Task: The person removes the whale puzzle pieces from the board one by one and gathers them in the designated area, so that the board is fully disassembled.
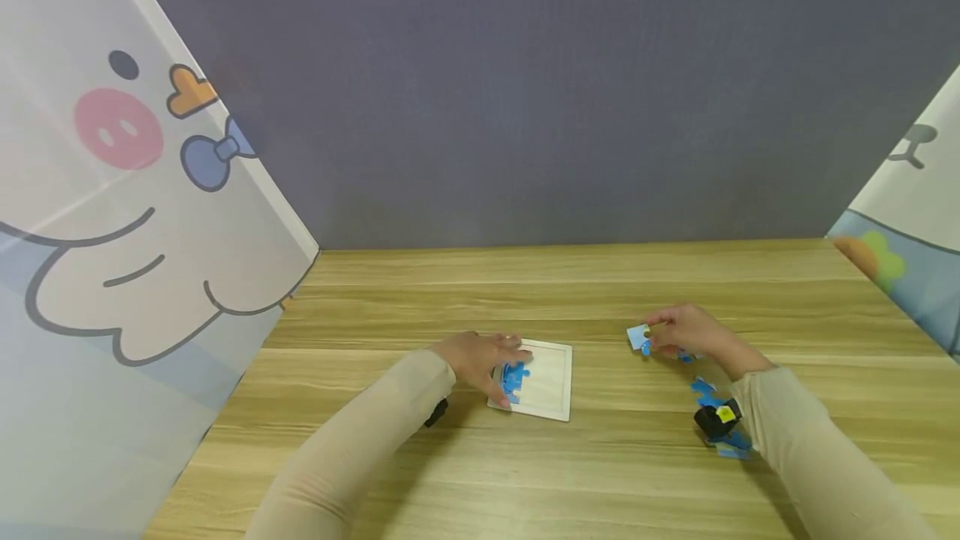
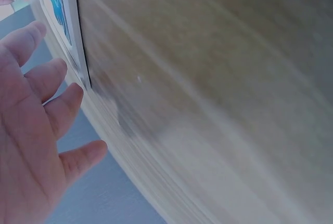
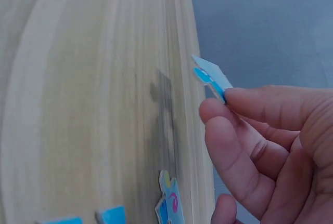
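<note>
My right hand (image 1: 686, 330) pinches a light-blue jigsaw puzzle piece (image 1: 638, 337) between thumb and fingertips. In the right wrist view the held piece (image 3: 210, 76) is tilted, raised over the wooden table. At the left, my left hand (image 1: 480, 363) spreads its fingers over the left side of a white square puzzle tray (image 1: 551, 382). Joined blue pieces (image 1: 513, 379) lie inside the tray along its left side, partly covered by that hand. The left wrist view shows the left hand's fingers (image 2: 70, 104) apart and loosely bent beside the tray's edge, holding nothing.
Loose puzzle pieces (image 1: 705, 392) lie on the wooden table (image 1: 615, 457) near the right wrist, some hidden behind the black wrist camera (image 1: 716, 421). A grey panel (image 1: 510, 107) stands along the back edge. A printed white panel (image 1: 187, 257) borders the left side.
</note>
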`<state>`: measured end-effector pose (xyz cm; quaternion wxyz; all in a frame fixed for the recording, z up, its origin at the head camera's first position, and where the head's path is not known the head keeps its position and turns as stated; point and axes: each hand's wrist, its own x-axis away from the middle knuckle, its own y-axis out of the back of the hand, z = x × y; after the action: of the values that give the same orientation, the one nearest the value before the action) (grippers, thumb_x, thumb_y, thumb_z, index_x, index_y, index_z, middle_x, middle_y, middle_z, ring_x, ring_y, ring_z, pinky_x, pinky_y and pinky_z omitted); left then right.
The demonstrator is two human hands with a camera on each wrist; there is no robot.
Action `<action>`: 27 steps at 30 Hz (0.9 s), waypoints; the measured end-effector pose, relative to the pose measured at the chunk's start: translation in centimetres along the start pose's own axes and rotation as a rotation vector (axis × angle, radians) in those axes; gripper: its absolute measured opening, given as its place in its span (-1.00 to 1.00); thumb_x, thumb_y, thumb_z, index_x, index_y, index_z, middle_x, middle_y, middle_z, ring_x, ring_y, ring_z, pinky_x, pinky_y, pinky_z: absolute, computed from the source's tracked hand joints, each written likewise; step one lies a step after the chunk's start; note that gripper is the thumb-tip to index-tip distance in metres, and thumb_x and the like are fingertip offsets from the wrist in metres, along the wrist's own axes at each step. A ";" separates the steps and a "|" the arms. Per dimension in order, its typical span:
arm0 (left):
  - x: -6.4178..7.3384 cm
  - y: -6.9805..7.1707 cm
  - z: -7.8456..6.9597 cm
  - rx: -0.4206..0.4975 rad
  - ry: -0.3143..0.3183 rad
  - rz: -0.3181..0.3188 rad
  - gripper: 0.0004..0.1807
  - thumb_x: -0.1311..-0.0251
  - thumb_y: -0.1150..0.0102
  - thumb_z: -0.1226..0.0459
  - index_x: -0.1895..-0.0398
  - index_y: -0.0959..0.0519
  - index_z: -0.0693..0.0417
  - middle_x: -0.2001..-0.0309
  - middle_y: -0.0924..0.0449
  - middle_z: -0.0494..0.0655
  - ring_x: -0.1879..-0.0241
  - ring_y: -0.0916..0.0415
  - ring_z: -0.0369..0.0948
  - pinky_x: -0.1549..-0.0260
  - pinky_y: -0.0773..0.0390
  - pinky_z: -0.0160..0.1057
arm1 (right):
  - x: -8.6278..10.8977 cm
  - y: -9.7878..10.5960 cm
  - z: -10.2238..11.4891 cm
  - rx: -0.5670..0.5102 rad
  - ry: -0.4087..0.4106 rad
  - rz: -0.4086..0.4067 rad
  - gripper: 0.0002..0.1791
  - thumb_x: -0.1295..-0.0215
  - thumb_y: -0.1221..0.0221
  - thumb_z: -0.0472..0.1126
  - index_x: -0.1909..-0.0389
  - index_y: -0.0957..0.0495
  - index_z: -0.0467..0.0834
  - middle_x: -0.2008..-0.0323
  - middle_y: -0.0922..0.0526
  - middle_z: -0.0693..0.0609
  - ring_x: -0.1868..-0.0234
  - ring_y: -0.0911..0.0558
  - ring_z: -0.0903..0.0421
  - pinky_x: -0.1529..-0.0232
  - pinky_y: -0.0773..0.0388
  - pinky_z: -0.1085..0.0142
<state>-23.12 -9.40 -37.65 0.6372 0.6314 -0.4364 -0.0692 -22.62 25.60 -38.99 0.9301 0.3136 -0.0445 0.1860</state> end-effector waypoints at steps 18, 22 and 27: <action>-0.3 -0.1 0.1 -0.104 0.012 -0.014 -0.03 -0.03 -0.25 -0.22 -0.51 -0.07 -0.28 -0.52 0.18 -0.08 -0.48 0.22 -0.08 -0.34 0.00 0.13 | -0.1 0.2 -0.8 -0.048 -0.042 0.033 -0.51 -0.18 -0.19 -0.42 -0.09 -0.35 -0.62 0.51 -0.69 -0.06 0.58 -0.61 0.13 0.47 -0.59 0.30; -0.4 -0.3 0.2 -0.103 0.020 -0.003 -0.03 -0.03 -0.24 -0.24 -0.51 -0.07 -0.29 -0.52 0.18 -0.08 -0.49 0.23 -0.11 -0.33 -0.01 0.13 | -0.2 0.1 -0.8 -0.034 -0.046 0.043 -0.51 -0.19 -0.18 -0.41 -0.08 -0.35 -0.64 0.51 -0.68 -0.04 0.58 -0.61 0.13 0.46 -0.59 0.30; -0.4 -0.3 0.3 -0.091 0.028 0.015 -0.02 -0.02 -0.25 -0.24 -0.50 -0.07 -0.29 -0.53 0.20 -0.12 -0.48 0.24 -0.17 -0.33 0.00 0.14 | -0.1 0.0 -0.9 -0.058 -0.060 0.054 -0.51 -0.18 -0.17 -0.43 -0.08 -0.34 -0.65 0.52 -0.66 -0.01 0.56 -0.60 0.14 0.47 -0.59 0.33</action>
<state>-23.39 -9.45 -38.17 0.6719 0.5995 -0.4284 -0.0753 -22.77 26.08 -39.76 0.9317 0.2906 -0.0861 0.1999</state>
